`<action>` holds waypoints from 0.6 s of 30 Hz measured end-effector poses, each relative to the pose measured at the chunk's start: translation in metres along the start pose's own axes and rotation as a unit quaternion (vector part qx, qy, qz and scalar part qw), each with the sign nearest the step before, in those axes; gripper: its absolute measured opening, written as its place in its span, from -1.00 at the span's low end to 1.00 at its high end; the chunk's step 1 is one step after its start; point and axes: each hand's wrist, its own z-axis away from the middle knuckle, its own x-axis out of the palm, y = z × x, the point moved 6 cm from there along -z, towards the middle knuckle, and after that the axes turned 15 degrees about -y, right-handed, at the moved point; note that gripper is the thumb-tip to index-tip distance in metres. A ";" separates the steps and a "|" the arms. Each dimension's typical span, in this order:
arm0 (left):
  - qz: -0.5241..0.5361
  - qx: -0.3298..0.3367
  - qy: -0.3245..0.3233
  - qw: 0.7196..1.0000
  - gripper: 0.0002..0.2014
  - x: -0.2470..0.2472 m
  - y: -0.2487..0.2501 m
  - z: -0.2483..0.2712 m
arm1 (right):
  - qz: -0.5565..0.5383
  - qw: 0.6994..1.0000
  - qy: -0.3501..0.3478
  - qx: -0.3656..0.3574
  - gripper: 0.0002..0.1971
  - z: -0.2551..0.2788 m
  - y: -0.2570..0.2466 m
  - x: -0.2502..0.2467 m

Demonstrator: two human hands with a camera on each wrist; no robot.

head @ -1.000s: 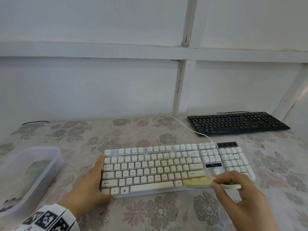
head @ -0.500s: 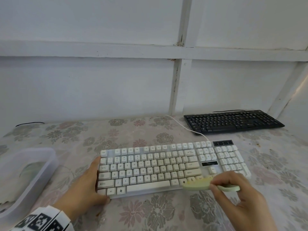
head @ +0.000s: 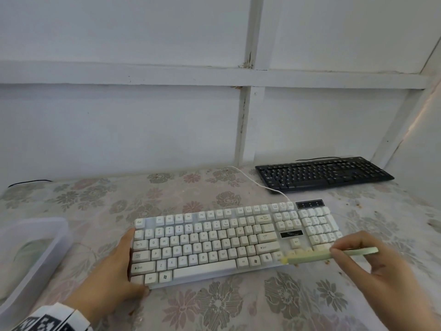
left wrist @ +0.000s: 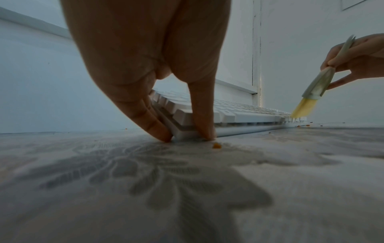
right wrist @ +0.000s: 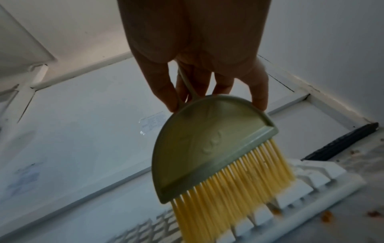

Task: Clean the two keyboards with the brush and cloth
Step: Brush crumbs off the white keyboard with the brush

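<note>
A white keyboard (head: 233,242) lies in front of me on the flowered tablecloth. My left hand (head: 114,271) braces its left end, with straight fingers (left wrist: 158,129) against the side and the thumb at the front corner. My right hand (head: 372,263) pinches the handle of a pale green brush (head: 317,255). The brush's yellow bristles (right wrist: 239,189) touch the bottom key row near the keyboard's right end (right wrist: 311,180). A black keyboard (head: 322,174) lies untouched at the back right by the wall. No cloth shows clearly.
A clear plastic tub (head: 57,237) stands at the left edge with something pale green inside. Orange crumbs (right wrist: 327,217) lie on the tablecloth by the white keyboard's front right. A white cable (head: 253,180) runs back from it. White walls close the back and right.
The brush has swept to the right along the white keyboard's bottom row, from under the main keys towards the arrow keys. My left hand has stayed at the left end.
</note>
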 end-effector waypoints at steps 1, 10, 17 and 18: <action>0.007 0.005 0.001 1.000 0.03 0.001 0.004 0.001 | 0.003 1.000 -0.006 0.003 -0.66 -0.001 0.002 0.000; 0.016 -0.008 0.012 1.000 -0.05 0.001 0.019 0.006 | 0.089 0.992 0.067 0.051 -0.63 -0.006 0.035 -0.044; -0.017 -0.025 0.009 1.000 -0.01 -0.001 0.013 0.004 | 0.002 0.998 0.052 0.035 -0.89 -0.008 0.032 -0.032; -0.019 -0.029 0.011 0.999 -0.03 -0.001 0.013 0.004 | 0.023 0.997 0.060 0.047 -0.87 -0.008 0.036 -0.036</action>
